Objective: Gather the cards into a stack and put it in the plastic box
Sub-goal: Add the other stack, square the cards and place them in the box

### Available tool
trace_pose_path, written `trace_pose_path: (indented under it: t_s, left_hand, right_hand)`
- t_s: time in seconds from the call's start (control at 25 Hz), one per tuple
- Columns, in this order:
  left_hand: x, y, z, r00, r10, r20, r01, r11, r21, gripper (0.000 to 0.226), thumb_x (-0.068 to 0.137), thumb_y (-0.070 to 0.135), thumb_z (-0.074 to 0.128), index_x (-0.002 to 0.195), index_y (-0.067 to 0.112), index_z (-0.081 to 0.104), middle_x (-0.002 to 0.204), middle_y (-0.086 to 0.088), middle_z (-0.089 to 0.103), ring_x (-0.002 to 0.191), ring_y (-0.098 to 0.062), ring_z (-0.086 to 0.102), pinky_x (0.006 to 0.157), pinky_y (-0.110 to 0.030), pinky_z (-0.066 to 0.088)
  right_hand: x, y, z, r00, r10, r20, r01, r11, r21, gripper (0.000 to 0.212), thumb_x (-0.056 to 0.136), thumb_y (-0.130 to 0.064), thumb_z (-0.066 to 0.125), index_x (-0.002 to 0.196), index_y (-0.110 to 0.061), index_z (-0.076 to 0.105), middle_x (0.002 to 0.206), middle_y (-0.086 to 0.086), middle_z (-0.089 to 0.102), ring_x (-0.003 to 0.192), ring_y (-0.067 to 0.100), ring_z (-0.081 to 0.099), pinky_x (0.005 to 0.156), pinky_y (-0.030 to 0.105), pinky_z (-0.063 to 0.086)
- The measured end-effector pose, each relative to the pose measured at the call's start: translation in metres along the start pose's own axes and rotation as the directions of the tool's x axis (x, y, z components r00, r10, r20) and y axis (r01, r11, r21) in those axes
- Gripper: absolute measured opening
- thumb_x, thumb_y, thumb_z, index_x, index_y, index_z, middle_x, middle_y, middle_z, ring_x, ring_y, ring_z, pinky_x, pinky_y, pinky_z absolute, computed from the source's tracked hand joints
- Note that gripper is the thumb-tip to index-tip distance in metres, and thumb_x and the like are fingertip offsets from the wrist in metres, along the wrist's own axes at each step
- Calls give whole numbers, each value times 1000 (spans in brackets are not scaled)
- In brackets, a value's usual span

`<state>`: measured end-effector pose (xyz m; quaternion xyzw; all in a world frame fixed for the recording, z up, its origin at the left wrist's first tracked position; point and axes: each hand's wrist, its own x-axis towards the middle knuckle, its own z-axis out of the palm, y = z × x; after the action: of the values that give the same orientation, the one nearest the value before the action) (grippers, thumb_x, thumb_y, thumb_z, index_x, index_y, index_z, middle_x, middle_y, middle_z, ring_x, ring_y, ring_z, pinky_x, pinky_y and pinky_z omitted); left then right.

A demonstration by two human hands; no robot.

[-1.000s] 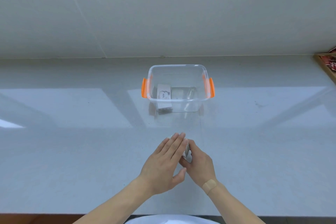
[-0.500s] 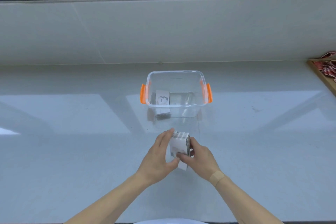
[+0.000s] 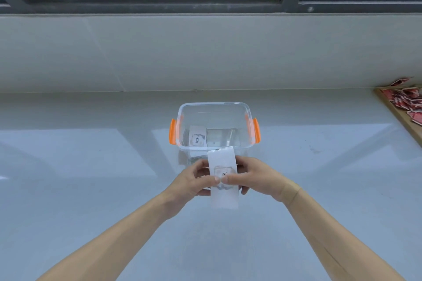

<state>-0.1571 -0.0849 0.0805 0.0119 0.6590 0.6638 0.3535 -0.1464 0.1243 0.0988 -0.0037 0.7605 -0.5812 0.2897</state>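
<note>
A white stack of cards [image 3: 223,191] is held above the counter between both hands, its top face showing a faint picture. My left hand [image 3: 194,180] grips its left edge and my right hand [image 3: 258,178] grips its right edge, thumbs meeting on top. The stack's far end overlaps the near rim of the clear plastic box [image 3: 214,107] with orange handles, which stands just beyond the hands. Inside the box lies a card [image 3: 197,139] printed with the word "love" and another pale item beside it.
The pale glossy counter [image 3: 91,178] runs to a tiled wall below a dark window frame. A wooden tray [image 3: 397,116] with several red-and-white pieces sits at the far right edge.
Both hands lifted the stack off the counter and carried it forward toward the box. The stack turned from standing on edge to lying flat, face up.
</note>
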Motion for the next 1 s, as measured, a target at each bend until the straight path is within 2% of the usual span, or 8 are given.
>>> trace_pose_path:
  t_s: [0.2,0.28,0.32,0.4,0.48,0.6,0.72,1.0]
  left_hand:
    - [28,48,-4,995,73,-71,-64,991,119,41,73,24,67,112,15,59,102,-4,73,88,-12,71,64,-18,53]
    - [47,70,-8,989,77,-126,-62,991,118,37,70,25,67,106,17,62,94,0,74,82,-12,72,65,-23,56]
    - [57,79,-10,985,66,-162,-49,993,108,36,68,26,67,103,18,62,91,1,74,79,-12,72,66,-25,57]
    - [81,92,-18,975,20,-223,3,995,104,38,67,27,67,103,16,63,94,-4,74,74,-13,71,64,-26,57]
    - [105,98,-27,964,-68,-257,104,986,133,39,73,28,67,108,11,62,99,-10,73,74,-18,70,64,-28,56]
    - [131,93,-32,936,-193,-294,267,935,235,34,79,28,64,107,10,61,86,-6,69,67,-19,64,65,-29,54]
    - [150,78,-29,930,-225,-291,320,885,339,29,79,29,64,102,12,60,84,-2,67,65,-16,62,62,-27,54]
    - [185,50,-15,880,-390,-272,469,803,368,21,81,24,63,92,7,64,86,-11,64,70,-25,59,70,-31,53]
  right_hand:
    - [18,-34,-31,999,-44,-5,44,999,-2,36,80,-45,69,111,-29,65,97,-5,75,86,16,71,61,24,55]
    - [28,-43,-46,985,-73,-155,69,997,-29,30,84,-49,64,106,-28,65,93,-4,75,77,15,72,58,27,54]
    - [34,-44,-54,944,-113,-309,97,993,-66,24,88,-48,60,101,-29,66,91,-5,74,74,13,71,58,28,52]
    - [46,-41,-71,739,-275,-615,108,949,-295,18,93,-44,53,101,-32,63,98,-9,71,83,7,65,67,27,48]
    - [59,-28,-85,639,-425,-641,-12,828,-561,30,97,-40,47,122,-27,57,122,-8,62,113,12,54,86,31,44]
    - [79,-4,-94,788,-407,-461,-111,644,-757,50,99,-41,38,144,-18,37,151,-1,39,142,21,24,109,42,27]
    - [94,14,-89,884,-363,-296,-88,493,-866,62,98,-50,22,151,-18,19,161,-2,18,148,19,3,119,44,9]
    - [112,27,-86,912,-358,-202,15,519,-854,70,95,-56,7,153,-16,4,163,-1,-1,147,14,-13,121,40,-4]
